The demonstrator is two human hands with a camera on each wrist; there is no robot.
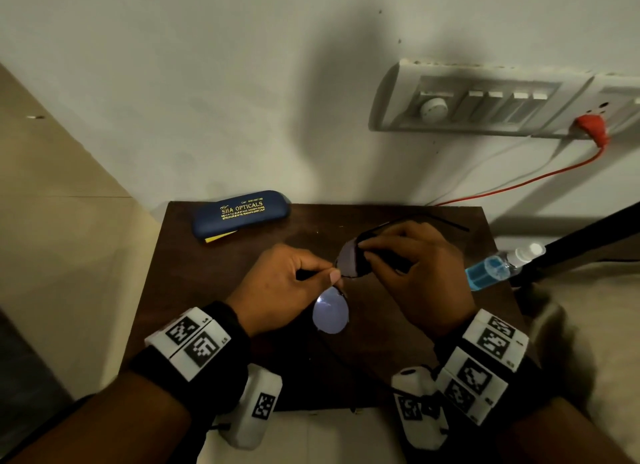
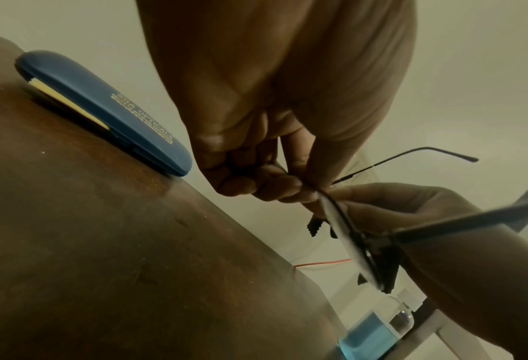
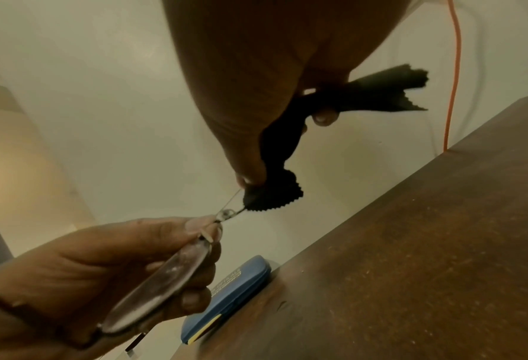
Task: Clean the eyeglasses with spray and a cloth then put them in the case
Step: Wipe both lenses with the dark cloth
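My left hand (image 1: 294, 283) pinches the thin-framed eyeglasses (image 1: 330, 311) at the bridge, above the dark wooden table (image 1: 207, 290). Its near lens hangs below my thumb; the far lens (image 1: 348, 259) is partly covered by a black cloth (image 3: 275, 192). My right hand (image 1: 412, 266) pinches that cloth onto the far lens. In the left wrist view the eyeglasses (image 2: 345, 233) show edge-on, temples sticking out. The closed blue case (image 1: 240, 212) lies at the table's back left. The spray bottle (image 1: 498, 266) with blue liquid lies at the right edge.
A yellow cloth (image 1: 221, 237) peeks from under the case. A switchboard (image 1: 485, 100) on the wall holds a red plug, whose red cable (image 1: 519, 183) runs down behind the table. A black bar (image 1: 571, 242) slants at the right, beside the bottle.
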